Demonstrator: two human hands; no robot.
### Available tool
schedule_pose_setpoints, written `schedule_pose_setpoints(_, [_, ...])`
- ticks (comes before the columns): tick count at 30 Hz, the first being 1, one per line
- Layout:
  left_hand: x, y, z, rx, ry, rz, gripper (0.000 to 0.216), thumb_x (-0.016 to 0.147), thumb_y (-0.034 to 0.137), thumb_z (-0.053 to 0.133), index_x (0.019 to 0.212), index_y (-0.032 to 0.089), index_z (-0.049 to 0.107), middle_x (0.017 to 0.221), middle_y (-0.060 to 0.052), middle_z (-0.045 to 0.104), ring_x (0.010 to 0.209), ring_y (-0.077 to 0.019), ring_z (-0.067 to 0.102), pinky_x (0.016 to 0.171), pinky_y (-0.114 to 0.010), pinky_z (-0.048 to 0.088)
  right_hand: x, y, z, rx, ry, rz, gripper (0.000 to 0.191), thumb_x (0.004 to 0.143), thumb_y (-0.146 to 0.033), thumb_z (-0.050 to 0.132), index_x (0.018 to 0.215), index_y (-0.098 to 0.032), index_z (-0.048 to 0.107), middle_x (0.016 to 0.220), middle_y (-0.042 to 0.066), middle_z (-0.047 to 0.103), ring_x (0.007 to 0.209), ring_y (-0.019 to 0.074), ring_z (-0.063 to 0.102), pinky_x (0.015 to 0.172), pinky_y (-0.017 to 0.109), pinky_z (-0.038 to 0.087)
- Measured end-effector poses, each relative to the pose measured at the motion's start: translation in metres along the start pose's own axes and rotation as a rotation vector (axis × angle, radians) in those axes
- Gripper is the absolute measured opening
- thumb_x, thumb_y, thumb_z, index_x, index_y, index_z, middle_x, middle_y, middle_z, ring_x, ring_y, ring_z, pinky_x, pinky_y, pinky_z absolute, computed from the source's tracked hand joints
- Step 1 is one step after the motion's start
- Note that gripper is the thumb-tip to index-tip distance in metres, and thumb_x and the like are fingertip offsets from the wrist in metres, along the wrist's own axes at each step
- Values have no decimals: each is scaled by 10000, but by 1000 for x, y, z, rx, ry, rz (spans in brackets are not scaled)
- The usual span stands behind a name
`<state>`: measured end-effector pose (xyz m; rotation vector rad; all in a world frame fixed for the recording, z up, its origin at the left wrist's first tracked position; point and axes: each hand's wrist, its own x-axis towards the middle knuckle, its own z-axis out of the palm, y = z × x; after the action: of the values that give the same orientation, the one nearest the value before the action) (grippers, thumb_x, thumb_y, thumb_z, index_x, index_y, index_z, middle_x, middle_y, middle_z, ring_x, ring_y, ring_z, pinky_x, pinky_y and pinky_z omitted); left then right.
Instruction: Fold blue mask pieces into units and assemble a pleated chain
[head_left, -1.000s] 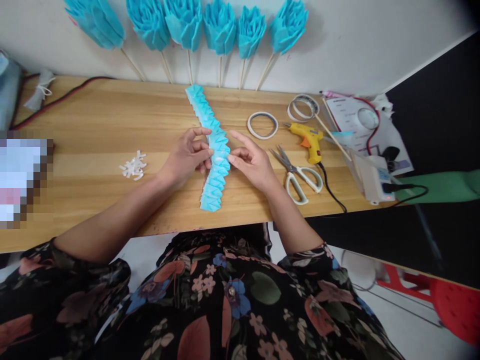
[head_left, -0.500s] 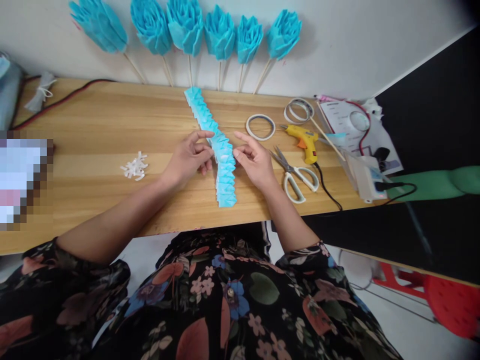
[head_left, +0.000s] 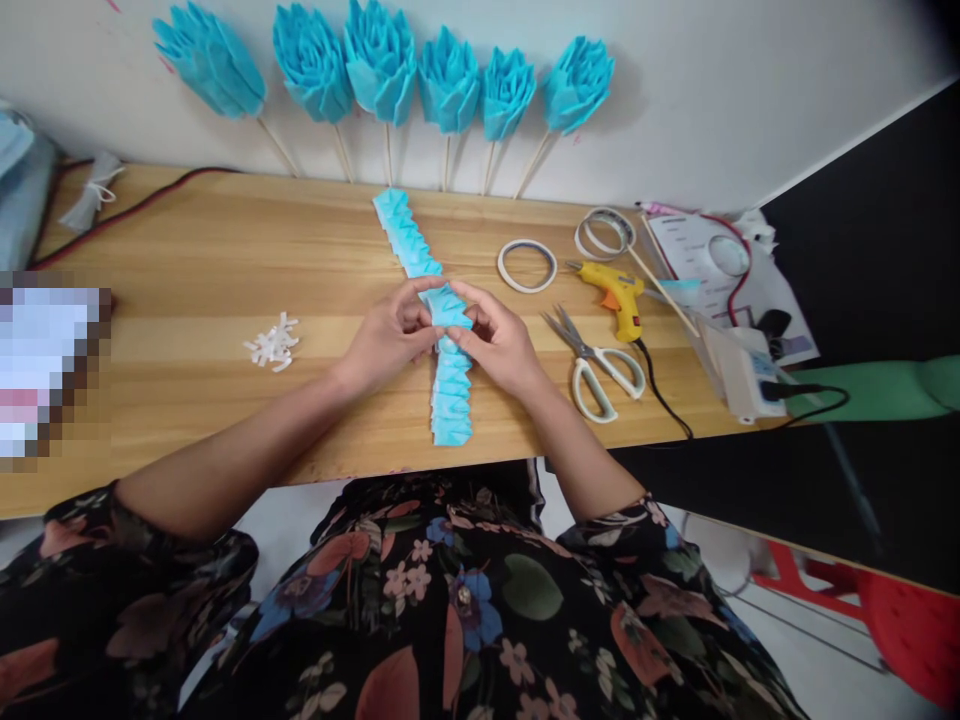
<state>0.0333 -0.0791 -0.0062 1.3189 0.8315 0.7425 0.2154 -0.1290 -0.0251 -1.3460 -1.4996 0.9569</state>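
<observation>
A long strip of pleated blue crepe paper [head_left: 451, 392] lies on the wooden table, running from near the wall down toward the front edge. My left hand [head_left: 394, 328] pinches it from the left around its middle. From the right, my right hand [head_left: 491, 335] closes on the same stretch, its thumb tip close to the left thumb. Both index fingers rest over the strip's upper side. Part of the pleats is covered by my fingers.
Several blue paper flowers [head_left: 450, 80] on sticks lean against the wall. White scraps [head_left: 273, 343] lie left. To the right are a tape roll [head_left: 527, 288], scissors [head_left: 592, 355], a yellow glue gun [head_left: 619, 290] with a cord, and a power strip [head_left: 746, 380].
Both hands have come together over the strip, thumbs and index fingers now meeting on it. The view has shifted slightly, so the scene sits a little lower.
</observation>
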Motion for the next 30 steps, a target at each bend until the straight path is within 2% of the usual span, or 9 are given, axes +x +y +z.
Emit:
schedule_pose_setpoints(4, [0, 0, -2, -7, -20, -4, 604, 815, 21, 720, 1370, 169, 532, 637, 84, 613, 485, -56, 538, 488, -168, 424, 1, 2, -2, -10, -28, -10, 602, 913, -328, 657, 1492, -271, 503, 777, -28, 604, 684, 154, 552, 664, 319, 528])
schedule_pose_setpoints(10, [2, -3, -6, -73, -24, -14, 657, 814, 37, 719, 1417, 170, 493, 626, 84, 612, 529, -89, 593, 516, -190, 465, 3, 9, -5, 67, -49, 29, 662, 961, -392, 604, 1575, -293, 377, 713, -48, 583, 604, 146, 510, 596, 301, 507])
schedule_pose_setpoints(16, [4, -6, -8, -113, 11, 0, 668, 860, 12, 638, 1478, 152, 430, 627, 78, 622, 547, -98, 626, 557, -207, 525, 1, 8, -8, 144, 40, 55, 647, 911, -495, 664, 1490, -265, 491, 803, -16, 695, 664, 153, 599, 646, 309, 555])
schedule_pose_setpoints(21, [3, -5, -7, -83, 34, 20, 656, 858, 18, 627, 1477, 120, 438, 656, 60, 656, 578, -105, 655, 586, -216, 544, -1, 10, -10, 111, 77, 63, 598, 880, -435, 693, 1434, -265, 547, 894, 12, 746, 737, 168, 648, 708, 334, 586])
schedule_pose_setpoints(26, [4, -3, -16, 36, 146, 54, 578, 824, 7, 579, 1390, 112, 525, 757, 17, 717, 545, -80, 615, 534, -195, 504, -1, 13, -10, 26, 138, 31, 517, 900, -383, 640, 1395, -244, 583, 821, 3, 735, 694, 167, 634, 702, 339, 574])
schedule_pose_setpoints(30, [8, 0, -28, 40, 274, 105, 503, 767, -9, 523, 1247, 122, 600, 710, 36, 675, 486, -65, 537, 459, -179, 431, -3, 11, -10, -139, 180, -26, 451, 918, -358, 598, 1355, -249, 624, 773, -6, 729, 662, 171, 624, 712, 351, 558])
